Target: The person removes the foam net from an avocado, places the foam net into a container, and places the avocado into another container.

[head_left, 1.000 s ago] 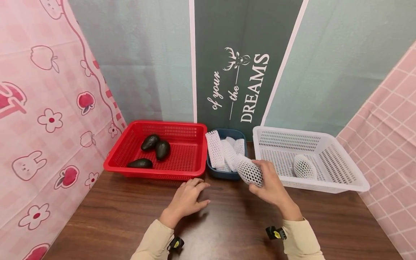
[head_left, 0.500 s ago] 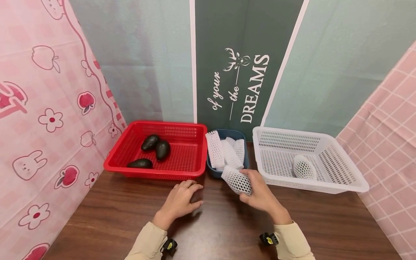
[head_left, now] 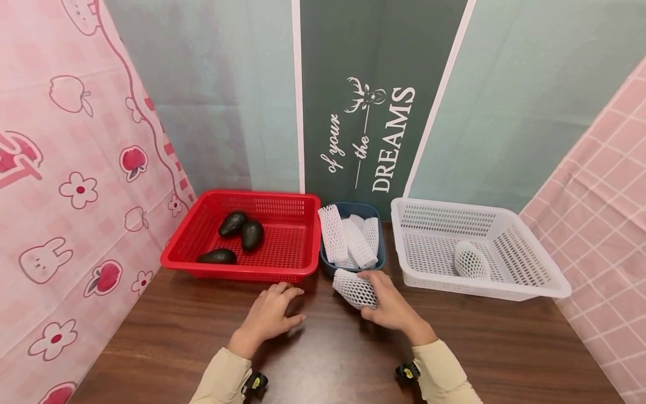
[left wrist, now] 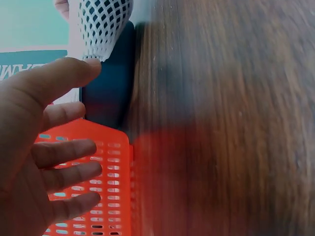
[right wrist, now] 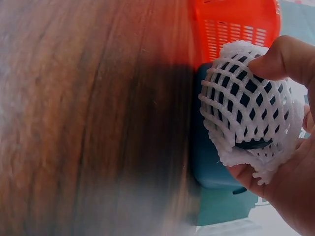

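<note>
Gripping a net-sleeved fruit [right wrist: 253, 144], right hand [head_left: 391, 306], mesh [head_left: 353, 287] mostly hiding it, perhaps avocado, left hand [head_left: 267, 311] relaxed

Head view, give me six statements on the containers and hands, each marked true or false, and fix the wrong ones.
1. A blue bin stands between the red basket and the white basket. True.
2. Nothing lies in the red basket. False: three avocados lie there.
3. The right hand holds a netted fruit. True.
4. The white basket holds another netted fruit. True.
5. Both hands hold something. False: the left hand holds nothing.
6. The blue bin holds only red apples. False: white foam nets lie in it.
</note>
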Demonstrator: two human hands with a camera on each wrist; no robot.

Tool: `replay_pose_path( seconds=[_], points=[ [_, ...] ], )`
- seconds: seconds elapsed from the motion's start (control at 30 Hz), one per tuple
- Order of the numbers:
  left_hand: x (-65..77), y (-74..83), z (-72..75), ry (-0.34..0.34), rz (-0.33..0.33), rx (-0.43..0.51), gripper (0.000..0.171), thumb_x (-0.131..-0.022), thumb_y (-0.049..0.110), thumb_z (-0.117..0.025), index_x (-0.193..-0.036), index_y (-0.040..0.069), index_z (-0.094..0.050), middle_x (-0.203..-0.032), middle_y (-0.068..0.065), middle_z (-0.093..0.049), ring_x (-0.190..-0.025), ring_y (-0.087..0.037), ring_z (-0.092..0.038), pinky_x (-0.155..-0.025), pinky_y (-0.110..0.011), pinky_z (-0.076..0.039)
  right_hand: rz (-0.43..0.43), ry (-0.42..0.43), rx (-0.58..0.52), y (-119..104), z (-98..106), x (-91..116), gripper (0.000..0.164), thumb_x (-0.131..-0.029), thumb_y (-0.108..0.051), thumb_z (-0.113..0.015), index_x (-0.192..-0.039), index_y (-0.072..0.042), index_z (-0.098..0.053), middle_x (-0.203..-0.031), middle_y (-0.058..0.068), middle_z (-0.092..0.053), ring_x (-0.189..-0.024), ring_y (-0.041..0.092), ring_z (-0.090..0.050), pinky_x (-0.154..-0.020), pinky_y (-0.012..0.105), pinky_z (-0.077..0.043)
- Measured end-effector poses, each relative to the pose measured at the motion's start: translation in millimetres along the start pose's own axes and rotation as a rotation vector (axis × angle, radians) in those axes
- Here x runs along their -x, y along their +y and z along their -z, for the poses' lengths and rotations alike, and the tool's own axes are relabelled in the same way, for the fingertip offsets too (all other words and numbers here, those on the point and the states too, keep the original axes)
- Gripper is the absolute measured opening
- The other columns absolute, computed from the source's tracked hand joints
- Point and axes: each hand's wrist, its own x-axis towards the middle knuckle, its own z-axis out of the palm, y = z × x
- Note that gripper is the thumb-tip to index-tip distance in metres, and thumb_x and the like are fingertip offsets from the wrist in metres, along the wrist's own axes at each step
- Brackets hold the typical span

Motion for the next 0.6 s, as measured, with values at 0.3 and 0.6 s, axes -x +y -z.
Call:
replay_pose_path(
  seconds=[0.3,0.6],
  points=[
    [5.1,-5.0,0.8,-0.044,0.054,0.020,0.047,-0.064,0.041,-0.069,-0.102,0.014,-0.059,-0.094,-0.002,-0.052,-0.085,-0.022,-0.050,-0.065,-0.039,-0.041,-0.011,-0.048,0.030,2.2,-10.4,-2.2,0.066,-0.055,-0.013,-0.065,-0.117,-0.015,-0.043,-0.112,-0.002,-0.041,-0.102,0.013,-0.037,-0.082,0.033,-0.036],
    [5.9,-5.8,-4.0,-0.045,0.053,0.035,0.047,-0.064,0.040,-0.070,-0.101,0.014,-0.060,-0.094,-0.002,-0.052,-0.085,-0.021,-0.051,-0.065,-0.039,-0.041,-0.024,-0.078,0.018,2.3,-10.7,-2.4,0.064,-0.056,-0.011,-0.065,-0.116,-0.017,-0.043,-0.113,-0.005,-0.041,-0.102,0.012,-0.037,-0.082,0.034,-0.037]
  ],
)
